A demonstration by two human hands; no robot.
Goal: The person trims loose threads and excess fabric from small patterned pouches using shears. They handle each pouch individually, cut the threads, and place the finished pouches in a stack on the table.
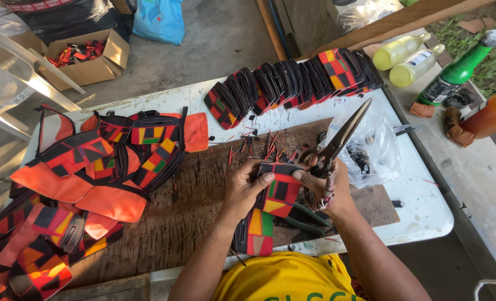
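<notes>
Outdoor work table [420, 212], white, with a dark wooden board [192, 189] laid across it, seen from above. Nearest: yellow shirt [284, 278] of the person at the lower edge; a patchwork strap [256, 231] in red, green, yellow and black hanging over the board's near edge beneath the forearms. Left hand [245, 187]: fingers curled, thumb on top, gripping the left side of a patchwork fabric piece [278, 192] held just above the board at centre. Right hand [328, 187]: closed around the right edge of the same piece and around the handles of a pair of scissors [342, 136], blades slightly parted and pointing up and away. Pliers with green handles [306, 217] lie on the board under the right wrist. Left: heap of orange and patchwork pieces [92, 167]. Centre: loose thread trimmings [259, 147]. Right: clear plastic bag [376, 145] holding small dark items. Far edge: row of finished patchwork pieces [298, 83] stood on end. Beyond, right: two pale yellow bottles [406, 58], one green bottle [459, 69]. Beyond, left: cardboard box [89, 58] on the concrete floor, white plastic chair [14, 78], blue bag [159, 19].
</notes>
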